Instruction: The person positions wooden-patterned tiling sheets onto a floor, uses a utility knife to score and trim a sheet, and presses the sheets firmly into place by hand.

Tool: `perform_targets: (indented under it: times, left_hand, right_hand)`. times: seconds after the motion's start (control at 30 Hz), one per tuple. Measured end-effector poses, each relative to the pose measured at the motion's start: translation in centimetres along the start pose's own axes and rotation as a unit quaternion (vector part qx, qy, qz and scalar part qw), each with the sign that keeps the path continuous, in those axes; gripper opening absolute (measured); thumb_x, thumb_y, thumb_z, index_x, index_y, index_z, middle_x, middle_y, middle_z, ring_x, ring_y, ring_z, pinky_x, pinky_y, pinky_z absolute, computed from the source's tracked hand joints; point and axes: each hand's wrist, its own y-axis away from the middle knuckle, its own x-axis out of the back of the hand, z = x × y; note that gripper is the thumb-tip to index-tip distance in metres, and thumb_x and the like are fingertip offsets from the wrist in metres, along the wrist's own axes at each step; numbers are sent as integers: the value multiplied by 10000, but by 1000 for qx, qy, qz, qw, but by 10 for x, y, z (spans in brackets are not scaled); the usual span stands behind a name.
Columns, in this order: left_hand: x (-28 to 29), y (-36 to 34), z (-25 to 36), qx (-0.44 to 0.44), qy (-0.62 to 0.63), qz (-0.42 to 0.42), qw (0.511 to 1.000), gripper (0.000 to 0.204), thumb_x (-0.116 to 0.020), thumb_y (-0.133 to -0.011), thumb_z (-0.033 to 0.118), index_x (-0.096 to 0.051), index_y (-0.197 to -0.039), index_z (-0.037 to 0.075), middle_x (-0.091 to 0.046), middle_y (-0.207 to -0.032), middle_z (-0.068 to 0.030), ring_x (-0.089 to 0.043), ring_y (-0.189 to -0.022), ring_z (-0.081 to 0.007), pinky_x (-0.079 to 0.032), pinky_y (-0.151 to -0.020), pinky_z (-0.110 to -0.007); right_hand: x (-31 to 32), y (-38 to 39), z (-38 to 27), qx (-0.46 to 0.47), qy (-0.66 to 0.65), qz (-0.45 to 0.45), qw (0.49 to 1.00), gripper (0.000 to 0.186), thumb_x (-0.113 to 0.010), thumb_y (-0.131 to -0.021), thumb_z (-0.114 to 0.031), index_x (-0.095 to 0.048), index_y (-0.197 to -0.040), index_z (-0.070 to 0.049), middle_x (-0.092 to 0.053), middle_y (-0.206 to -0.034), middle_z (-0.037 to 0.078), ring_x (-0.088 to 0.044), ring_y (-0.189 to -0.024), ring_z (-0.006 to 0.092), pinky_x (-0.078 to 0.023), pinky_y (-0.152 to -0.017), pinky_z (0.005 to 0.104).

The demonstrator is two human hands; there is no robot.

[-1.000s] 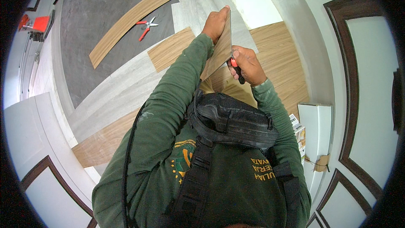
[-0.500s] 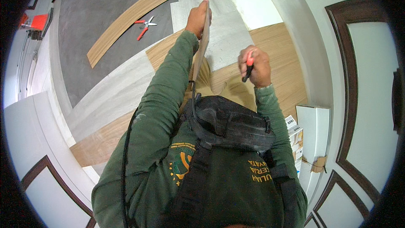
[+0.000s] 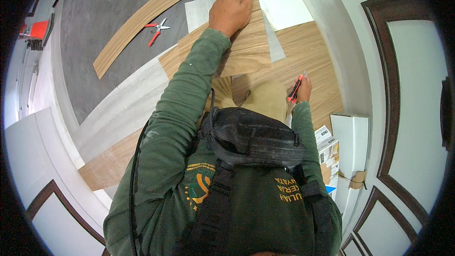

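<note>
My left hand [image 3: 231, 13] is closed on the far edge of a short wood-look plank [image 3: 249, 42], which lies tilted with its grained face toward me. The plank's left part is hidden behind my hand and sleeve. To the right of my knees, my right hand [image 3: 304, 90] grips a red and black utility knife [image 3: 295, 88], its tip pointing away from me. On the dark grey floor beyond my left arm lie red-handled snips [image 3: 157, 30], jaws apart, beside a long narrow wood-look plank [image 3: 142, 23].
Wood-look planks [image 3: 310, 52] and pale grey planks [image 3: 125, 92] cover the floor around my knees. Packages [image 3: 327, 147] and a long white box [image 3: 350, 147] stand at my right, near a dark-trimmed white door [image 3: 412, 66]. A red object [image 3: 38, 30] sits far left.
The short plank has turned from edge-on to show its broad grained face. My right hand has moved right and nearer to me, and the knife's tip now points away.
</note>
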Motion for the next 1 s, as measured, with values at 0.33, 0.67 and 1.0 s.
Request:
perform_targets:
  times: [0.33, 0.67, 1.0]
  left_hand:
    - [-23, 3, 9, -35, -83, -26, 996, 639, -333, -990, 468, -726, -779, 11, -664, -766, -253, -627, -758, -463, -499, -768, -523]
    - [-32, 11, 27, -9, -172, -61, 983, 645, -361, -976, 474, -699, -767, -34, -656, -821, -295, -631, -810, -491, -489, -793, -557]
    - [-33, 8, 30, -21, -225, -69, 972, 614, -378, -956, 456, -713, -799, -35, -672, -849, -285, -652, -822, -467, -503, -786, -547]
  right_hand:
    - [35, 9, 64, -26, 83, 18, 996, 131, -573, -914, -139, -563, -948, -13, -577, -767, 41, -550, -607, 135, -468, -561, 289]
    - [25, -7, 41, 70, 90, -8, 993, 191, -630, -904, -197, -608, -921, -8, -590, -735, 43, -517, -633, 147, -424, -587, 323]
    - [54, -7, 86, 48, 136, 34, 989, 192, -630, -901, -128, -670, -1014, 22, -594, -658, 23, -519, -573, 116, -424, -537, 301]
